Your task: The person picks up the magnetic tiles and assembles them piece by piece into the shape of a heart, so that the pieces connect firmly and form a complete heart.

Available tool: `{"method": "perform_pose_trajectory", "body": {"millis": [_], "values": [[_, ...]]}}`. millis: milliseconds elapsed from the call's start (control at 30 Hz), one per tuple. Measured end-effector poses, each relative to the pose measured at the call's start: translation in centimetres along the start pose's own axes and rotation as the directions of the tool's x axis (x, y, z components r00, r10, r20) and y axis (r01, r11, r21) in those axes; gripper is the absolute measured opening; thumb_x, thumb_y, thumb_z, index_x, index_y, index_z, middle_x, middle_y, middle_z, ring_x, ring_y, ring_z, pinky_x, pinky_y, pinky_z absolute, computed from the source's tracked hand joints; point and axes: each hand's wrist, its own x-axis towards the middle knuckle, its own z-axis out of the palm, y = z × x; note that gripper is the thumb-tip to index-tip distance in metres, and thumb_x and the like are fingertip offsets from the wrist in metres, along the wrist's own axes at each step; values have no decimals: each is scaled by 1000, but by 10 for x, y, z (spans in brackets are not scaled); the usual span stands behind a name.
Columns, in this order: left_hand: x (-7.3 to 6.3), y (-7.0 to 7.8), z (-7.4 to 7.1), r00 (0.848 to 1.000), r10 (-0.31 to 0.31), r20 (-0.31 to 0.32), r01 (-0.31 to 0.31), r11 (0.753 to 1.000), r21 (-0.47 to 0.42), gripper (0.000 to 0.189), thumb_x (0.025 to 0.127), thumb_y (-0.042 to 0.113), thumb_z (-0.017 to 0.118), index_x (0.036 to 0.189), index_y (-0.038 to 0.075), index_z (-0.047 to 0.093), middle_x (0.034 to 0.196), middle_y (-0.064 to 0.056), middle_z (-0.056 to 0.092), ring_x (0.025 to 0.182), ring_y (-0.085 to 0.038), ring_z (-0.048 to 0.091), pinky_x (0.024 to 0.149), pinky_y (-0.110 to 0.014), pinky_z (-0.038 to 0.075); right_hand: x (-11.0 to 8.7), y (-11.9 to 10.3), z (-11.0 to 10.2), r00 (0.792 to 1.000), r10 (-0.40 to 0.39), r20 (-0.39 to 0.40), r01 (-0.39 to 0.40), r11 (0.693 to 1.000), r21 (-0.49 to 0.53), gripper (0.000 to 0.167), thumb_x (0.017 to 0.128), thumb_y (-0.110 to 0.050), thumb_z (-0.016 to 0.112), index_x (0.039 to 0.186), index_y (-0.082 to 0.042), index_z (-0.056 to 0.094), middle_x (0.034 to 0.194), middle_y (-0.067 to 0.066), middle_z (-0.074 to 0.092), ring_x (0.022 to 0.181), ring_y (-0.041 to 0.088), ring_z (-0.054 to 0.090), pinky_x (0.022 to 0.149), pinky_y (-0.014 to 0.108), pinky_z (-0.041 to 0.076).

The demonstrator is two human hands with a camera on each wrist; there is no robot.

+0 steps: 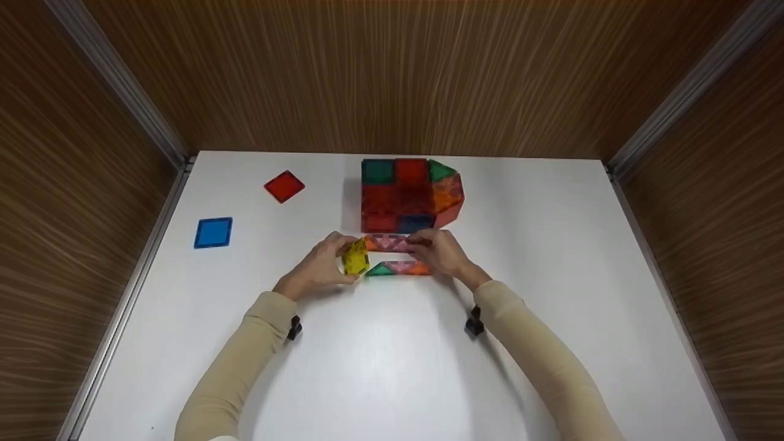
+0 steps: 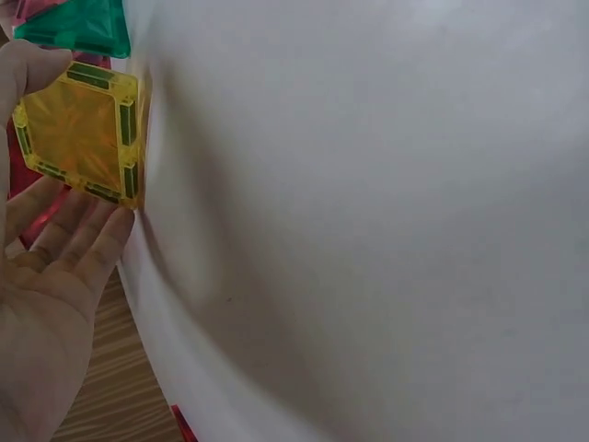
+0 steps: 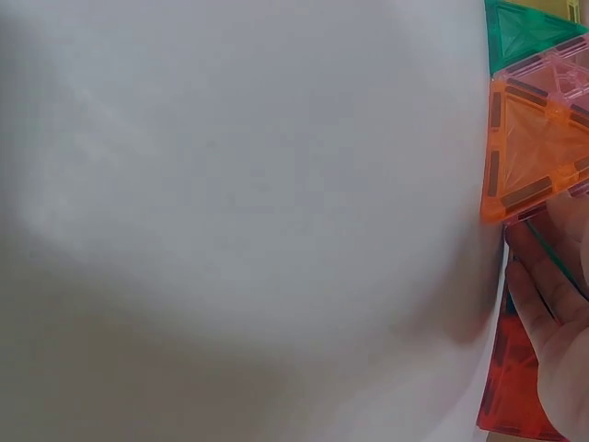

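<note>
My left hand [image 1: 318, 260] holds a yellow square magnetic tile [image 1: 356, 257] on edge, thumb on one side and fingers on the opposite side. Two rows of triangle magnetic tiles lie to its right. The near row has a green triangle tile [image 1: 381, 269], a pink one and an orange triangle tile [image 3: 534, 152]. Orange and pink triangles make up the far row [image 1: 387, 243]. At the right end of these rows, my right hand [image 1: 444, 252] pinches the triangle tiles with bent fingers; its thumb is hidden in the right wrist view.
Just behind stands a block built of red, green, blue and orange magnetic tiles [image 1: 380, 199]. A red square tile [image 1: 284, 186] and a blue square tile [image 1: 213, 233] lie flat on the left of the white table [image 1: 380, 367]. Wood-grained panels [image 1: 392, 79] enclose the back and sides.
</note>
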Motion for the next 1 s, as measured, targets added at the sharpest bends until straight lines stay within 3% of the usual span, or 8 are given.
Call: {"method": "perform_pose_trajectory", "body": {"millis": [500, 733, 1000], "values": [[-1, 5, -1, 1000, 17, 21, -18, 999, 47, 81, 83, 23, 89, 153, 13, 49, 149, -9, 52, 143, -30, 52, 125, -48, 42, 2, 0, -1, 1000, -12, -10, 12, 1000, -8, 20, 101, -12, 71, 118, -6, 79, 114, 13, 79, 102, 26, 73, 98, 44, 62], [0, 5, 0, 999, 43, 24, -44, 998, 36, 81, 83, 23, 89, 153, 11, 49, 150, -9, 53, 144, -30, 53, 124, -47, 42, -21, 2, -13, 995, -33, -90, 36, 999, 26, 24, 100, -15, 73, 119, -1, 76, 115, 14, 78, 105, 30, 75, 97, 49, 61], [-1, 2, -1, 997, 63, 35, -64, 998, 13, 81, 84, 20, 88, 153, 9, 48, 151, -11, 53, 145, -30, 53, 123, -43, 43, -48, 1, -14, 998, -45, -41, 48, 996, 78, 30, 98, -25, 76, 118, -2, 78, 114, 10, 80, 102, 27, 77, 96, 48, 62]]}}
